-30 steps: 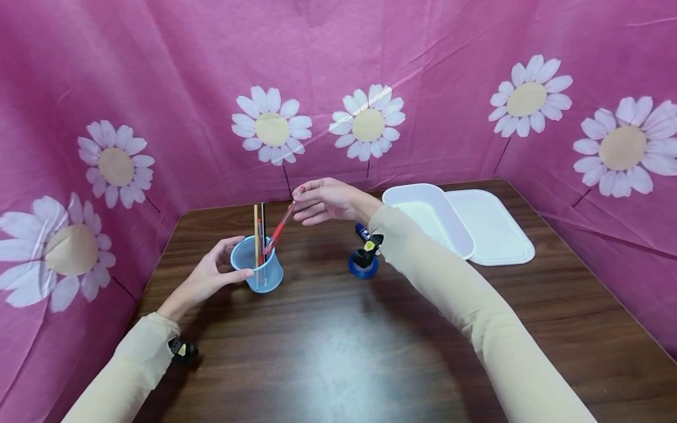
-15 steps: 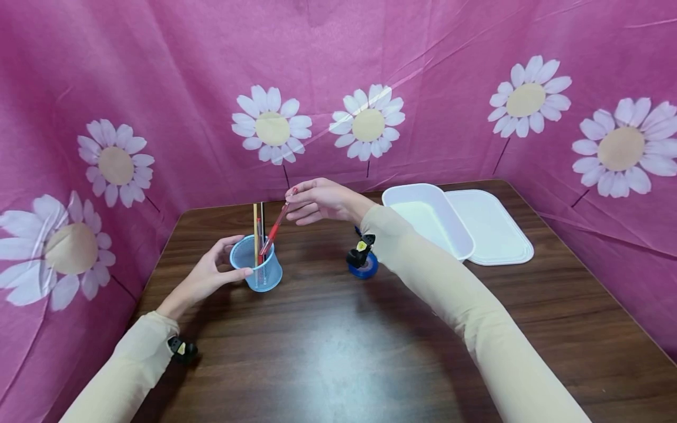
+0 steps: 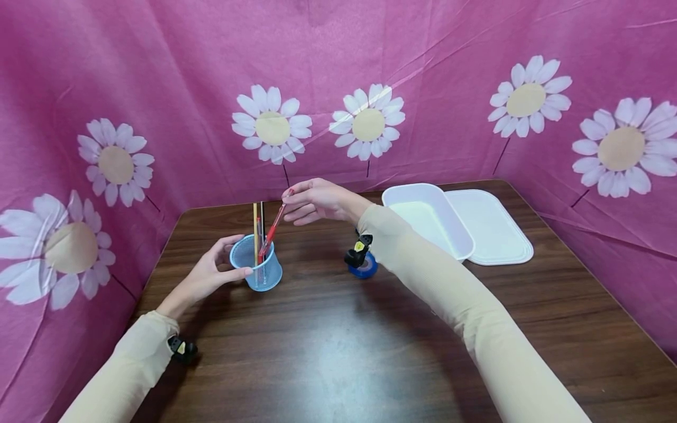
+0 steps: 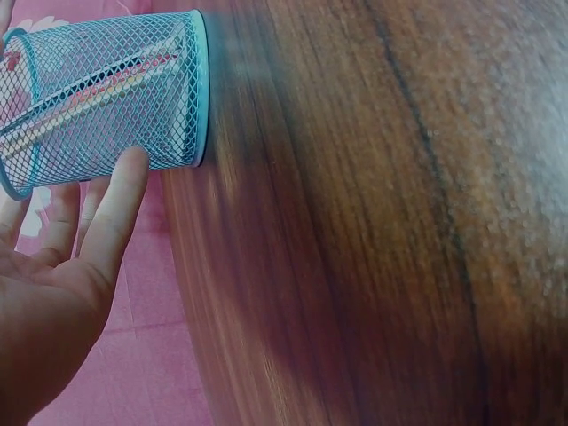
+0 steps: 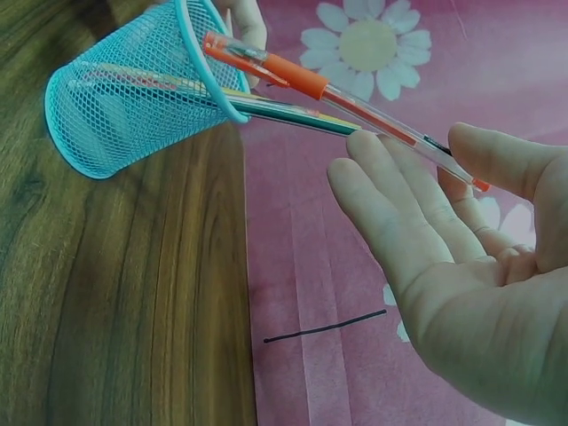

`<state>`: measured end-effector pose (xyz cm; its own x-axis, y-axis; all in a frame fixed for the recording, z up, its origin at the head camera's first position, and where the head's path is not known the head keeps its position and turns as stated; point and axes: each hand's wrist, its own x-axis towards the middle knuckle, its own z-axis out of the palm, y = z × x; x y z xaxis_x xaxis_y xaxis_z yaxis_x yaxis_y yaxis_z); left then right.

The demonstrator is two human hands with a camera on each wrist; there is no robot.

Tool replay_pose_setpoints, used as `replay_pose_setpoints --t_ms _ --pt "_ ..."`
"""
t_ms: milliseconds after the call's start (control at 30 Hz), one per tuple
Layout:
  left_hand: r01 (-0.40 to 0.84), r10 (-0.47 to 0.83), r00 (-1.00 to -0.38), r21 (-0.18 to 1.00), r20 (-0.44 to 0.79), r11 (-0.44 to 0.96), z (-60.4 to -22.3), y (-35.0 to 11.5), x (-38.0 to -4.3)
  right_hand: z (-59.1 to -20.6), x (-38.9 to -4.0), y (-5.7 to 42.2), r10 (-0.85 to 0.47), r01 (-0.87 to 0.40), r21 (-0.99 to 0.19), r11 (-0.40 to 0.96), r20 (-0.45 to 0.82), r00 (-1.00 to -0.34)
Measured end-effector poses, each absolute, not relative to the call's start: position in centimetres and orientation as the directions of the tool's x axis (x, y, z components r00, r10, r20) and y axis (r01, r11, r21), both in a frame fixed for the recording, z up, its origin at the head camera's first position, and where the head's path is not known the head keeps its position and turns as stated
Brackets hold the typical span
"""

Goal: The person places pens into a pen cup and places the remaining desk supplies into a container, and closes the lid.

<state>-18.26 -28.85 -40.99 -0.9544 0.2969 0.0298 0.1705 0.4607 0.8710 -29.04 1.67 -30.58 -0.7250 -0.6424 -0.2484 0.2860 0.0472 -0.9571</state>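
Observation:
A light-blue mesh pen cup [image 3: 265, 276] stands upright at the left of the table, holding several slim pencils and pens [image 3: 257, 235]. My left hand [image 3: 210, 275] grips it at the rim, thumb on the near side and fingers on the far side. Between thumb and index finger my right hand [image 3: 324, 201] pinches the upper end of a clear pen with a red grip [image 5: 306, 82]. This pen slants down to the left, its lower end at the cup's mouth. The right wrist view shows that end overlapping the rim; the other right fingers extend loosely below the pen.
A blue tape roll [image 3: 367, 270] lies mid-table, partly hidden by the right wrist camera [image 3: 358, 250]. At the back right, a white plastic tray [image 3: 459, 235] overlaps a white lid [image 3: 499, 232]. Pink flowered cloth [image 3: 317, 53] hangs around the table's back and sides.
My right hand has moved slightly left, bringing the red pen's lower end further over the cup's mouth. The wrist now hides the dark-blue item behind the tape. My left hand stays still.

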Motion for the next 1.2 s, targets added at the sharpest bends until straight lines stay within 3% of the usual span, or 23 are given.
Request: replay_pose_setpoints --t_ms 1200 --pt "0.175 0.301 -0.952 0.903 0.054 0.392 -41.2 -28.6 -18.1 -31.6 -28.3 -0.8 -0.673 0.224 -0.949 0.222 -0.315 -0.669"
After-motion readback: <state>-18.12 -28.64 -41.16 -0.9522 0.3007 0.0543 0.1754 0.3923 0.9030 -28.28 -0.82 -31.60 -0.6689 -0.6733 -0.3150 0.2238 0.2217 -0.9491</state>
